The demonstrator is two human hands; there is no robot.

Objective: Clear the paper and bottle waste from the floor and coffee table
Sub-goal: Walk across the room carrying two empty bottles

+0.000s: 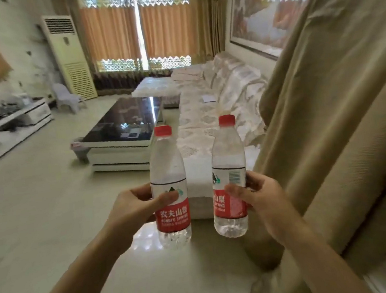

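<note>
I hold two clear plastic water bottles upright in front of me, each with a red cap and a red label. My left hand (135,208) grips the left bottle (167,171) around its label, thumb across the front. My right hand (259,194) grips the right bottle (228,161) the same way. Beyond them stands the black glass coffee table (111,124) with a white base. Small pale paper pieces (129,134) lie on its near end. A white paper (209,98) lies on the sofa seat.
A long sofa (208,125) with a patterned cover runs along the right. A beige curtain (331,129) hangs close on my right. A white TV stand (3,130) lines the left wall; an air conditioner (69,57) and small chair (67,97) stand at the back. A small bin (78,150) sits by the table's left corner.
</note>
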